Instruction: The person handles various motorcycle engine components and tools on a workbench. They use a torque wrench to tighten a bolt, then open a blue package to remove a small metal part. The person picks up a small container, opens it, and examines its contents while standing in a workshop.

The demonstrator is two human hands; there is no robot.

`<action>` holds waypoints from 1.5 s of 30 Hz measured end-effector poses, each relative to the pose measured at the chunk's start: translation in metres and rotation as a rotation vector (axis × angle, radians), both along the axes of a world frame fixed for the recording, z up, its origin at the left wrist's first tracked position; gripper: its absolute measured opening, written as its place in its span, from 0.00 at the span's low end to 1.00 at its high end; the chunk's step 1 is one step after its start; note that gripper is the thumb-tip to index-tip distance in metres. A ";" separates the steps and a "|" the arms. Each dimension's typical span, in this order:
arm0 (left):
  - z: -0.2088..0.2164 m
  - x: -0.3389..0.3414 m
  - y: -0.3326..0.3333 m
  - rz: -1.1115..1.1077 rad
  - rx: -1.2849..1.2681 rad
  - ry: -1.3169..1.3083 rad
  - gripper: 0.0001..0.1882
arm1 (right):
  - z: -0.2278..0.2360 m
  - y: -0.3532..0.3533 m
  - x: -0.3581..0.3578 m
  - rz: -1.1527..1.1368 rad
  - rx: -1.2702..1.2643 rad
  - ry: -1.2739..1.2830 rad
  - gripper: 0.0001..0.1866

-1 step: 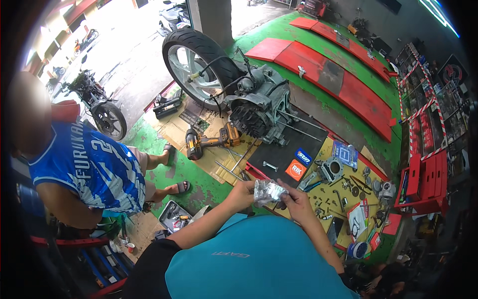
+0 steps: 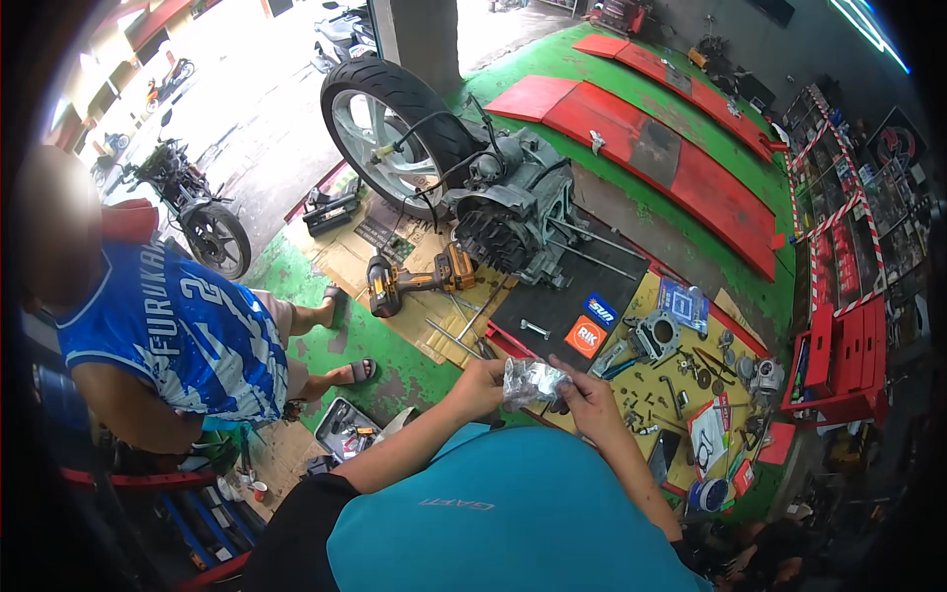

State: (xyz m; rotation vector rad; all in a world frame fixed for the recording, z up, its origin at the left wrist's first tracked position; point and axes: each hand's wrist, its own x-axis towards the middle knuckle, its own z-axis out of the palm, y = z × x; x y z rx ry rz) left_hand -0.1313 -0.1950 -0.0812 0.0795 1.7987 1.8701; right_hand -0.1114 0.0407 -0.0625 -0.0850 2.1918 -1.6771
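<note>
The clear plastic packet (image 2: 533, 383), crinkled and shiny, is held in front of the person's teal shirt (image 2: 513, 513). From here I see the left hand (image 2: 478, 387) with its fingers closed on the packet's left end, and the right hand (image 2: 589, 397) pinching the right edge. Just beyond, a bolt (image 2: 535, 330) and an orange square (image 2: 586, 336) lie on a black mat (image 2: 552, 301), near the engine (image 2: 523, 207).

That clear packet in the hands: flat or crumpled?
Crumpled: creases and glints cover the packet between left hand and right hand. Whether it's sealed, I cannot tell.
</note>
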 end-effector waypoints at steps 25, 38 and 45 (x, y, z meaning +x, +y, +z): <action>-0.014 -0.010 -0.003 0.302 0.273 0.071 0.15 | -0.031 0.028 0.009 -0.467 0.042 0.340 0.24; -0.040 -0.012 -0.017 0.399 0.374 -0.075 0.12 | -0.075 0.040 -0.031 -0.812 -0.254 -0.056 0.23; -0.050 -0.011 -0.030 0.367 0.440 -0.152 0.11 | -0.075 0.025 -0.086 -0.733 -0.135 -0.259 0.19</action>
